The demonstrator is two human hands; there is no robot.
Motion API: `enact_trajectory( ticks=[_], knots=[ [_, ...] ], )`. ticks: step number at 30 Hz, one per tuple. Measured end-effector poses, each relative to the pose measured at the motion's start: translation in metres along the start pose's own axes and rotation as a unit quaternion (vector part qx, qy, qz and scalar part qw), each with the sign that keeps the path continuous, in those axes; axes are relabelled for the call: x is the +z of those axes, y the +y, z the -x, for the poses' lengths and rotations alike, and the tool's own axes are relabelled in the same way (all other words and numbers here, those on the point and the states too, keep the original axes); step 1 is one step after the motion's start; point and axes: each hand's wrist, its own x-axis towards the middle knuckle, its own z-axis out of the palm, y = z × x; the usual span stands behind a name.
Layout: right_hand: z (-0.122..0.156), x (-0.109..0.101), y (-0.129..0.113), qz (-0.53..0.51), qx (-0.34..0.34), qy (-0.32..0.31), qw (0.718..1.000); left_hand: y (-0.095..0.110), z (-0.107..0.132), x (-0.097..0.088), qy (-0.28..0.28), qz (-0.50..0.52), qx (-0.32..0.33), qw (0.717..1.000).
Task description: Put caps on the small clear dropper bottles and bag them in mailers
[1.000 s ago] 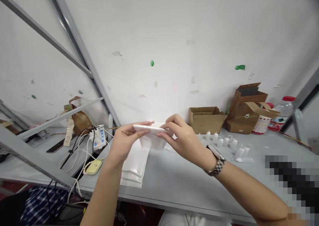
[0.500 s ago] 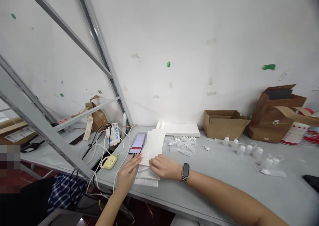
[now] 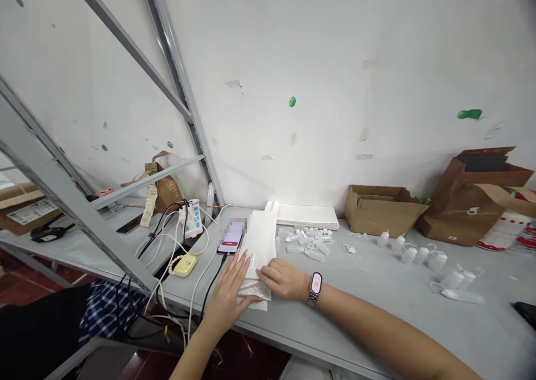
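A long white packet with clear, crinkled plastic at its near end lies on the grey table, close to the front edge. My left hand rests flat over its lower left part, fingers stretched out and thumb across the plastic near end. On the right side, my right hand has its fingers curled onto the packet's edge; the fingertips are partly hidden. A phone with a lit screen lies just left of the packet. Small clear plastic pieces and white caps lie to the right.
Behind sits a stack of white sheets. An open cardboard box, a brown paper bag and several small white bottles stand to the right. Cables, a power strip, a yellow case and a metal frame are left.
My left hand has moved right and further over the packet, its thumb now across the near end. The fringed near end shows less. My right hand stays at the right edge; the watch screen has lit.
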Motion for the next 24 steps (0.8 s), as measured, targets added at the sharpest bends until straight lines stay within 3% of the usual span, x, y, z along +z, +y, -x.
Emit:
enact_trajectory(
  ticks=[3,7,14,19,24],
  knots=[
    [0.002,0.000,0.000,-0.015,0.030,-0.004,0.999,-0.007,-0.001,0.007,-0.014,-0.022,-0.008,1.000],
    [0.005,-0.006,0.000,-0.030,0.145,0.006,0.989,-0.018,0.001,0.007,-0.014,-0.036,-0.024,0.999],
    [0.014,-0.014,0.004,-0.070,0.340,0.019,0.938,-0.015,0.003,0.000,0.014,-0.039,-0.037,0.998],
    [0.020,-0.015,0.008,-0.123,0.422,0.005,0.898,-0.007,-0.001,-0.003,0.025,-0.037,-0.050,0.998],
    [0.025,-0.016,0.001,-0.159,0.446,0.000,0.881,0.002,-0.002,0.001,0.009,0.003,-0.063,0.998]
  ],
)
